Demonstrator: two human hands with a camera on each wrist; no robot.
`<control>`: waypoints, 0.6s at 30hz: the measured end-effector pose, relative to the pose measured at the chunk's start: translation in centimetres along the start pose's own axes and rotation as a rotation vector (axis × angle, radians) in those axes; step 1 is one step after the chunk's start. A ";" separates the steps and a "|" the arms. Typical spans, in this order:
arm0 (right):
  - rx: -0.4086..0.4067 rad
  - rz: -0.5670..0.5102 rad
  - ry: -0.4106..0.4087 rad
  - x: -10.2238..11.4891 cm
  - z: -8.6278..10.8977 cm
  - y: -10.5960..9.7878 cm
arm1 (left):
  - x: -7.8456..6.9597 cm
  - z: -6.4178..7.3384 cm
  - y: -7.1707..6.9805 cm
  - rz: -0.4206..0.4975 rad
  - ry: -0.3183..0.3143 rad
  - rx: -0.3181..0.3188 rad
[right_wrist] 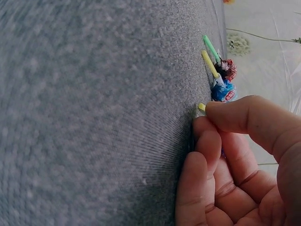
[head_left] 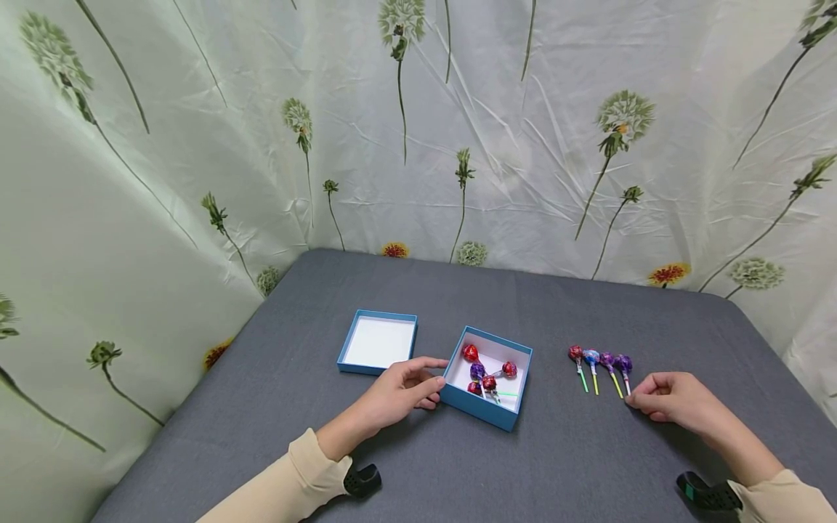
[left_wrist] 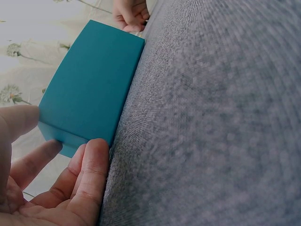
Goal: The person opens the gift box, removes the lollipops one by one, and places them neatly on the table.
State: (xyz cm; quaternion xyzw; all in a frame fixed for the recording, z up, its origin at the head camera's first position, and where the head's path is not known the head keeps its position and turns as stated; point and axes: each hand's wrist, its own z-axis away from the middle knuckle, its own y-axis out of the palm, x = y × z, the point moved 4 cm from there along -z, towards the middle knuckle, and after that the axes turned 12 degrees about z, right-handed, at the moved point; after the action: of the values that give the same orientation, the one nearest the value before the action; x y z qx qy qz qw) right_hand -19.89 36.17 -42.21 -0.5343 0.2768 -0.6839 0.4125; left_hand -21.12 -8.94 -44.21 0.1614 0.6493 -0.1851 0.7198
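Note:
A blue box (head_left: 480,410) sits on the grey table with several wrapped red and purple lollipops (head_left: 477,371) inside. My left hand (head_left: 392,396) touches the box's left end with extended fingers. To the right lies a row of several lollipops: a red one (head_left: 575,353), a blue one (head_left: 591,357), a purple one (head_left: 607,360) and, at the right end, another purple lollipop (head_left: 624,364). The thumb and index finger of my right hand (head_left: 680,399) pinch the end lollipop's white stick near its lower tip. In the right wrist view those fingers hide that stick.
Left of the box lies its blue-edged lid (head_left: 379,341), white inside facing up. Grey cloth covers the table (head_left: 523,290). A white flower-print curtain (head_left: 497,131) hangs behind it and along the left side.

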 end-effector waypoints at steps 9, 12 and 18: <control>0.016 0.003 -0.014 -0.1 0.0 -0.1 | 0.0 0.0 0.0 0.006 0.002 0.005; 0.021 0.007 -0.017 -0.1 0.0 -0.1 | 0.0 -0.1 0.0 0.008 0.002 0.005; 0.026 0.019 -0.023 0.0 0.0 -0.2 | 0.0 0.0 0.0 0.012 0.002 0.007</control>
State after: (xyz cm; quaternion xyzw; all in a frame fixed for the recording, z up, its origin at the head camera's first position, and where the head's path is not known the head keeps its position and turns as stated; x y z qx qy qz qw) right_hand -19.96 36.33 -42.05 -0.5341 0.2682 -0.6773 0.4290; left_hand -21.17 -8.92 -44.23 0.1681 0.6484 -0.1827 0.7197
